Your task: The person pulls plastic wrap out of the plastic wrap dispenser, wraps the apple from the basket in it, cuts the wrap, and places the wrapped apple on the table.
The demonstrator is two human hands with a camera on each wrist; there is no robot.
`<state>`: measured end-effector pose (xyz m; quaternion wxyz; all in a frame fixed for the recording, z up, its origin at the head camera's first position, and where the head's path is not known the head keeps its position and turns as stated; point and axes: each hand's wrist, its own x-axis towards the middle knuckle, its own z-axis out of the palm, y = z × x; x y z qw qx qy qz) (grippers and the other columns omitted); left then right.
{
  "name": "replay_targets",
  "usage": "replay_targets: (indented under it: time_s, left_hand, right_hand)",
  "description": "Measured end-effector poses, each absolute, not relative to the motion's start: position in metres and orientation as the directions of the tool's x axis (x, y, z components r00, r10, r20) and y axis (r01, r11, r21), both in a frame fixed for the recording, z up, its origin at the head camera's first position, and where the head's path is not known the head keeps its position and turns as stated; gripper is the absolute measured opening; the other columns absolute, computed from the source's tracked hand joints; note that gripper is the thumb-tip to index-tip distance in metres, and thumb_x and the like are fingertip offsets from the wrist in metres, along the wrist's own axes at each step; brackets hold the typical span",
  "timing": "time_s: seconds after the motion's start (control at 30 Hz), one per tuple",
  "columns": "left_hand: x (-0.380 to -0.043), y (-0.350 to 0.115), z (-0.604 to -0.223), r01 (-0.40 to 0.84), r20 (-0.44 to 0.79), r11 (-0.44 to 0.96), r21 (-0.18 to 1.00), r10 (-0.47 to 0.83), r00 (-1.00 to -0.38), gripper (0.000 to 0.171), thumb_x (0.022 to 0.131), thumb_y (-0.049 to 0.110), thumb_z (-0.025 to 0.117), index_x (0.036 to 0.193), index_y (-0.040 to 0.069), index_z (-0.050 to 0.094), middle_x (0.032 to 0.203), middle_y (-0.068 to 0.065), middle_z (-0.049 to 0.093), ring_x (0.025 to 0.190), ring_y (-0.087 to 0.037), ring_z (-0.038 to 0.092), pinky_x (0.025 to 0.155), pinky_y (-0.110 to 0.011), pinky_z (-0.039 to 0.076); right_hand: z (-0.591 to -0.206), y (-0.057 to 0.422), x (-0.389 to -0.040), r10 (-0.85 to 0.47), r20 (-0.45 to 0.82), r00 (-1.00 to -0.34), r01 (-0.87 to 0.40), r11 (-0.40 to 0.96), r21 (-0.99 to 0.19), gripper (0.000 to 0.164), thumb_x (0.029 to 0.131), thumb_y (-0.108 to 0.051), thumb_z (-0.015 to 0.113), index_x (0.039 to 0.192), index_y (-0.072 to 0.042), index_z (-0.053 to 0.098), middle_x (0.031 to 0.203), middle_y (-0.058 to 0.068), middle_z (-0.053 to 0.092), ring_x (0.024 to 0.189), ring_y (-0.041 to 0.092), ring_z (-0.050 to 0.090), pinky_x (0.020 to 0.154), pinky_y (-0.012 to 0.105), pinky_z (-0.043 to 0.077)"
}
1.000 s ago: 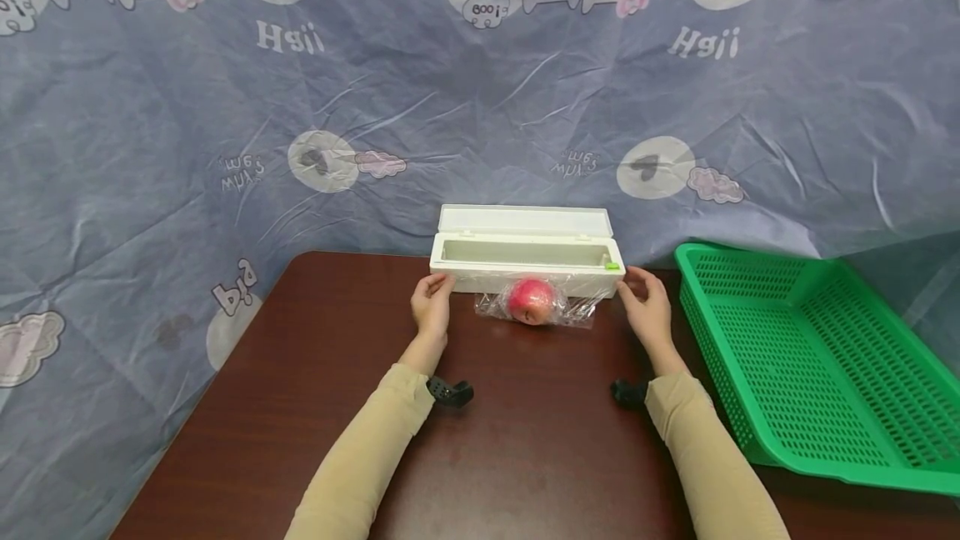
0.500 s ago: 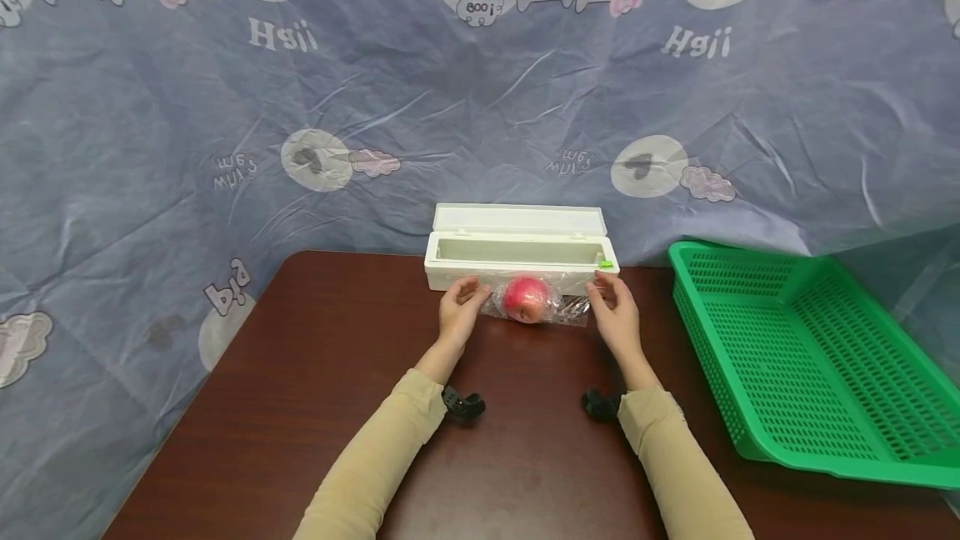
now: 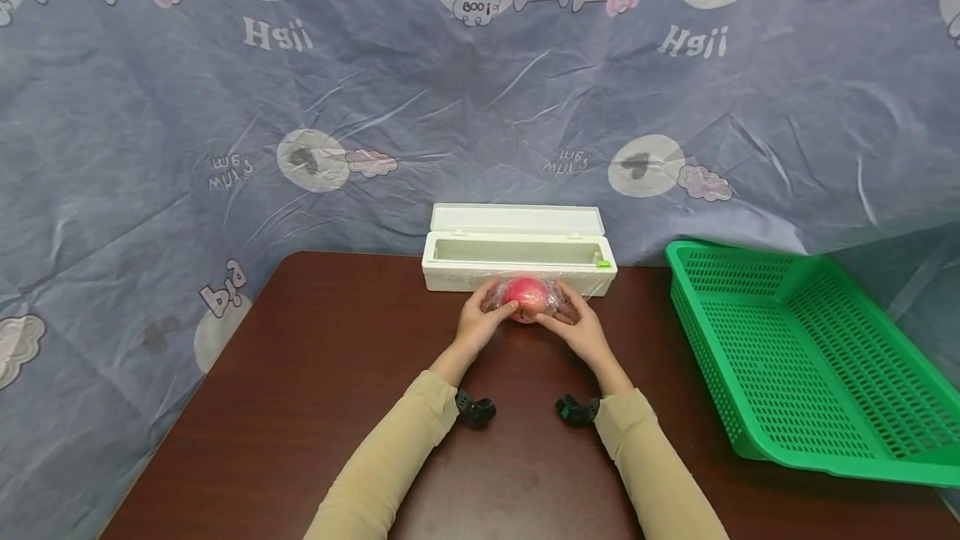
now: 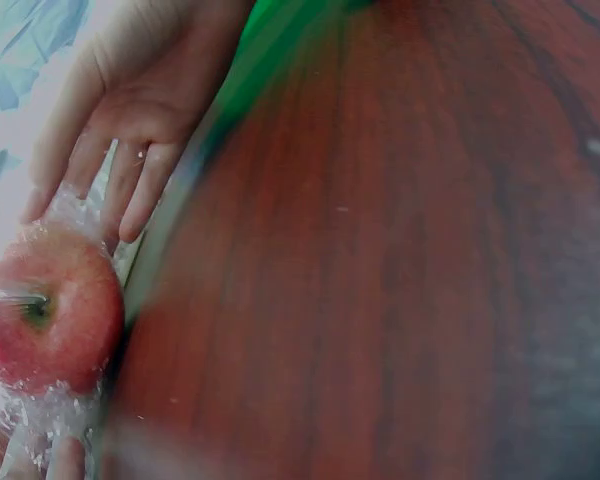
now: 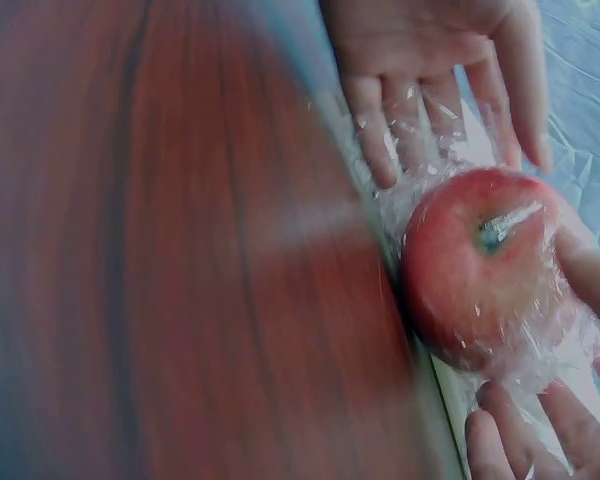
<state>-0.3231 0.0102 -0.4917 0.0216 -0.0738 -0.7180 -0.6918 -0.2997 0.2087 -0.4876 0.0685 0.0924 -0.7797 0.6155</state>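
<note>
A red apple [image 3: 527, 295] under clear plastic wrap [image 5: 550, 345] sits in front of a long white cling film dispenser [image 3: 521, 280], whose lid stands raised. My left hand [image 3: 476, 319] reaches in from the left, its thumb at the apple's side and its straight fingers against the wrap. From the right comes my right hand [image 3: 588, 335], fingers spread along the film and thumb tip close to the apple. The apple's stem shows up close in the left wrist view, with the right palm above it. Parts of the fingers are hidden behind apple and film.
A green perforated basket [image 3: 757, 448] stands at the right of the dark brown table [image 3: 315, 407]. A patterned blue-grey cloth [image 3: 420, 90] hangs behind. A small green slider [image 3: 603, 264] sits at the dispenser's right end.
Both hands have left the dispenser's ends and moved inward to the apple's two sides. The spread wrap ends are now gathered nearer the apple.
</note>
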Motion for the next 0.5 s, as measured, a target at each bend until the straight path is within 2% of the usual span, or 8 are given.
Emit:
replay_targets:
  time_s: [0.17, 0.3, 0.5]
  left_hand:
    - [-0.319, 0.008, -0.495, 0.165, 0.161, 0.028, 0.986, 0.116, -0.98, 0.05, 0.084, 0.014, 0.072, 0.131, 0.006, 0.054, 0.133, -0.014, 0.052, 0.125, -0.029, 0.045, 0.102, -0.041, 0.037]
    - [-0.31, 0.004, -0.49, 0.184, 0.181, 0.005, 0.983, 0.146, -0.972, 0.048, 0.085, 0.009, 0.07, 0.129, 0.0, 0.054, 0.13, -0.02, 0.053, 0.124, -0.034, 0.046, 0.101, -0.046, 0.036]
    - [-0.29, -0.001, -0.478, 0.228, 0.222, 0.02, 0.974, 0.146, -0.964, 0.044, 0.085, 0.004, 0.068, 0.125, -0.007, 0.054, 0.126, -0.024, 0.054, 0.119, -0.037, 0.048, 0.096, -0.048, 0.041]
  right_hand:
    - [-0.503, 0.208, -0.304, -0.029, 0.209, -0.977, -0.21, 0.245, -0.946, 0.058, 0.084, -0.013, 0.072, 0.135, -0.005, 0.046, 0.131, 0.022, 0.049, 0.118, 0.036, 0.051, 0.092, 0.037, 0.046]
    - [-0.503, 0.209, -0.301, -0.021, 0.169, -0.985, -0.169, 0.253, -0.953, 0.056, 0.085, -0.015, 0.071, 0.134, -0.006, 0.046, 0.13, 0.021, 0.048, 0.117, 0.035, 0.051, 0.086, 0.027, 0.047]
    - [-0.489, 0.205, -0.287, -0.069, 0.162, -0.984, -0.173, 0.217, -0.961, 0.055, 0.085, -0.009, 0.07, 0.132, 0.001, 0.044, 0.13, 0.026, 0.047, 0.117, 0.038, 0.051, 0.081, 0.017, 0.045]
